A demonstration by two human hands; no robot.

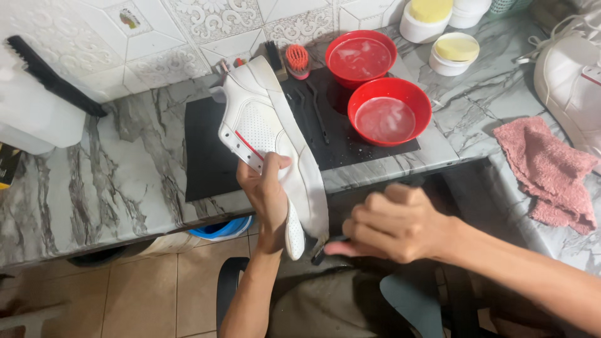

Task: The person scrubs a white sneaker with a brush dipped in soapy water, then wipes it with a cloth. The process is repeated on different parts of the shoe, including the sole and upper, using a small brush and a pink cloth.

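White leather covered the shoe (263,125) that the left hand (266,191) held up over the front edge of the marble surface (113,181), toe end tipped toward the tiled wall and heel end down near the lap. The left fingers (275,164) were wrapped around the shoe's side near its opening, thumb pressed on the outer face, pinching it firmly. The right hand (394,222) sat just beside the shoe's lower end, its fingers (375,219) curled tight together around a dark brush (320,250), of which only a small part showed beneath the fist.

Behind the shoe lay a black mat (206,156) with two red bowls (388,109) of cloudy liquid, an orange brush (297,59) and some dark tools. A pink cloth (551,169) rested on the surface to the right, near a second white shoe (573,81), and lidded tubs (454,53) stood behind the bowls.

Judging from the grip, the shoe hung from one hand alone, clear of the surface; a hard stroke at the heel could probably twist it loose and drop it to the floor. A wet brush might also flick drops onto the lap below. The nearer bowl stood close to the edge, so a stray elbow could likely tip it.
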